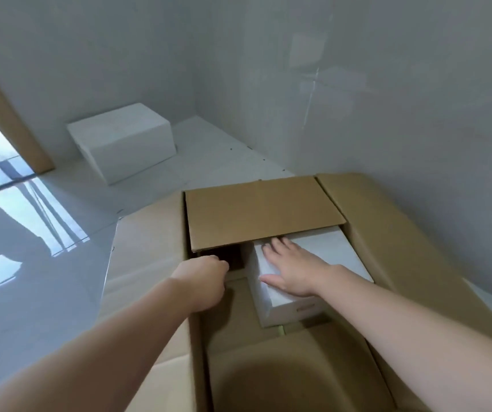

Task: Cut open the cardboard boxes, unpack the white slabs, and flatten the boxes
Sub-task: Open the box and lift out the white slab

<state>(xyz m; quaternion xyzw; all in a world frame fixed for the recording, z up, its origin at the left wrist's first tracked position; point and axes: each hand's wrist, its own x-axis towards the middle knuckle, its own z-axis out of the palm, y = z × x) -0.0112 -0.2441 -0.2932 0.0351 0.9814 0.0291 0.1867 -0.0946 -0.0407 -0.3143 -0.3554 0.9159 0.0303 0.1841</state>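
A slab lies in the open box; another slab sits behind, left.

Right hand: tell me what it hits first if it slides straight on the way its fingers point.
The right hand lies flat on the white slab, fingers pointing away. Going straight on, the fingertips would probably slip under the cardboard flap overhanging the slab; depth there is unclear.

Under my right hand: white slab, plain. Around my left hand: brown cardboard box, unprinted. Far beyond: second white slab; glossy pale-grey floor.
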